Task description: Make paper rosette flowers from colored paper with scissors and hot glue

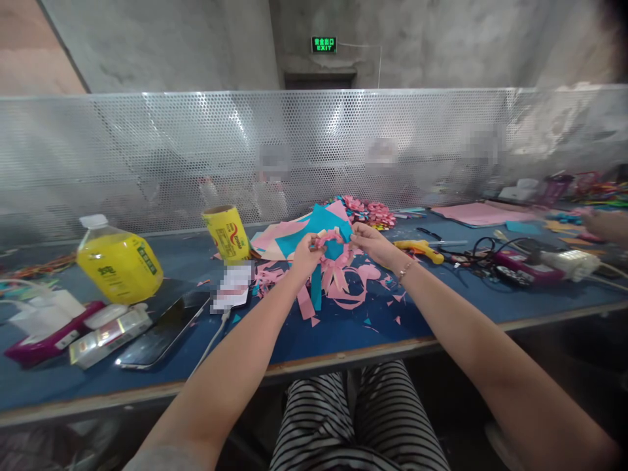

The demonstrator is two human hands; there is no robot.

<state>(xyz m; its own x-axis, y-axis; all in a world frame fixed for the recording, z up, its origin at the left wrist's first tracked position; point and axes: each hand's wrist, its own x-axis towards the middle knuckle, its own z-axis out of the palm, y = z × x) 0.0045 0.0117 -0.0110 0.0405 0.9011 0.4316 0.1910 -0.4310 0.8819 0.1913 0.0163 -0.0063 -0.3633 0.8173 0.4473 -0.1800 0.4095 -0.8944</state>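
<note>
A pink paper ring (328, 239) with folded, petal-like edges is held up over the scraps at the middle of the table. My left hand (307, 254) pinches its left side between thumb and fingers. On the opposite side, my right hand (375, 247) has its fingers closed at the ring's edge; the fingertips partly hide what they grip. Behind the ring lie blue paper (301, 242) and pale pink sheets (269, 241). Pink paper strips and curled offcuts (350, 291) spread beneath both hands.
Left stand a yellow liquid bottle (120, 261), a yellow tube (226, 232), a phone (164, 330) and a power strip (56, 330). Right lie a yellow glue gun (419, 249), cables and another power strip (520, 267). A perforated metal screen (171, 157) runs behind. Another person's hand (608, 226) is far right.
</note>
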